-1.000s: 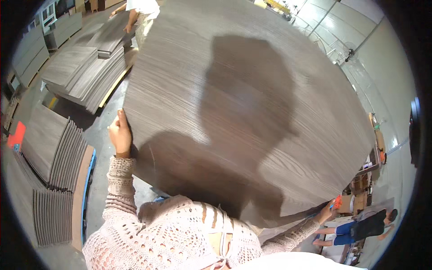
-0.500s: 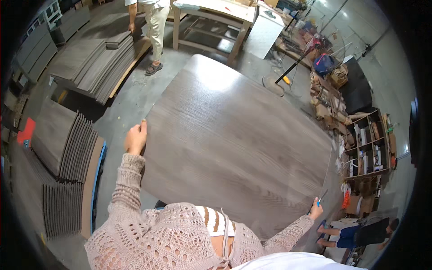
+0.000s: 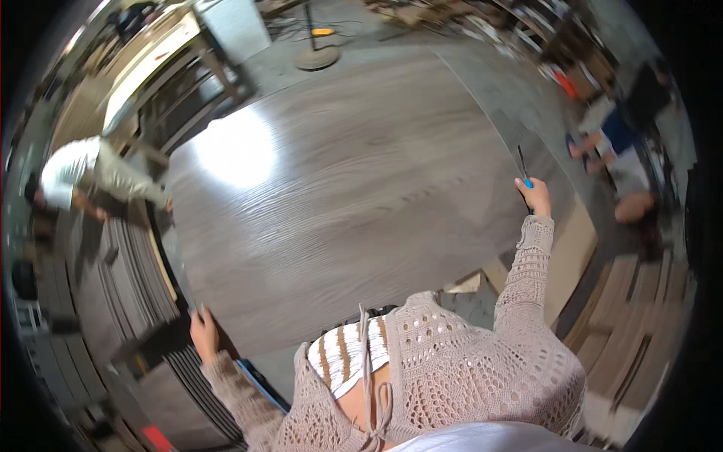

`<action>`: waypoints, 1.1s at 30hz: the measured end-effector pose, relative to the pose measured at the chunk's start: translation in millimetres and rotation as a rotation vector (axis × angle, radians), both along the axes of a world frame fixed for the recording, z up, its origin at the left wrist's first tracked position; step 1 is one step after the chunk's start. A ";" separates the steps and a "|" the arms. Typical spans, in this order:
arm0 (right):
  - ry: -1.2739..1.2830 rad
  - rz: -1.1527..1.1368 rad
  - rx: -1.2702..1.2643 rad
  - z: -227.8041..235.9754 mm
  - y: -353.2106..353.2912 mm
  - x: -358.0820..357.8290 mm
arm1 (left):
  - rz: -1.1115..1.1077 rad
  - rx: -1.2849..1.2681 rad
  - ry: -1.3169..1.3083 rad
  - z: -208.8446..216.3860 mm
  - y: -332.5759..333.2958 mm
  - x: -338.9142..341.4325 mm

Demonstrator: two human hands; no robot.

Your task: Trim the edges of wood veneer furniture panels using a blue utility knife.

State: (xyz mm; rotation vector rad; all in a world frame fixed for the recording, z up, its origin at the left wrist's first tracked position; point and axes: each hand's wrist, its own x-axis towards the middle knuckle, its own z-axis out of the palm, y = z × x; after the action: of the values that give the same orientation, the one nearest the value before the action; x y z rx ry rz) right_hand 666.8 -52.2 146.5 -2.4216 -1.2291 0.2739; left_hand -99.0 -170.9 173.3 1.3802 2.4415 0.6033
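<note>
A large grey-brown wood-grain panel (image 3: 354, 203) spreads before me, a bright glare on its far left part. My left hand (image 3: 203, 337) is closed on the panel's near left edge, thumb upward. At the right edge, my right hand (image 3: 536, 197) is closed around a slim tool (image 3: 526, 178) with a blue part and a thin dark blade-like end pointing away from me. That hand also sits against the panel's edge; whether its hidden fingers grip the board, I cannot tell.
Stacked panels (image 3: 139, 271) stand at the left, where a person in light clothes (image 3: 90, 169) bends over them. More board stacks (image 3: 629, 324) lie at the right. Beyond the panel are a workbench (image 3: 154, 68) and a round stand base (image 3: 317, 58). Another person (image 3: 629, 120) is at the far right.
My view and body have turned right with the panel between my hands. The person at the left has gone from standing upright to bending over the stack.
</note>
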 end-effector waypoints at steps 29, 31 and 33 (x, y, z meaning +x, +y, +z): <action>0.444 -0.081 0.017 41.1 -124.6 -208.3 | -0.374 -0.124 0.572 -29.2 258.2 76.2; 0.481 -0.044 0.057 36.3 -130.8 -229.0 | -0.484 -0.146 0.501 -17.3 255.0 123.6; 0.532 0.052 -0.033 32.4 -133.0 -246.9 | -0.600 -0.149 0.450 -4.2 245.7 166.1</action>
State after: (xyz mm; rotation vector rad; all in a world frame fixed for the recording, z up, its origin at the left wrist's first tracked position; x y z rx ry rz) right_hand 419.9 -185.3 178.9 -2.1374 -1.0421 0.8914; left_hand 67.1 74.8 169.1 2.2256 2.1110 -0.0389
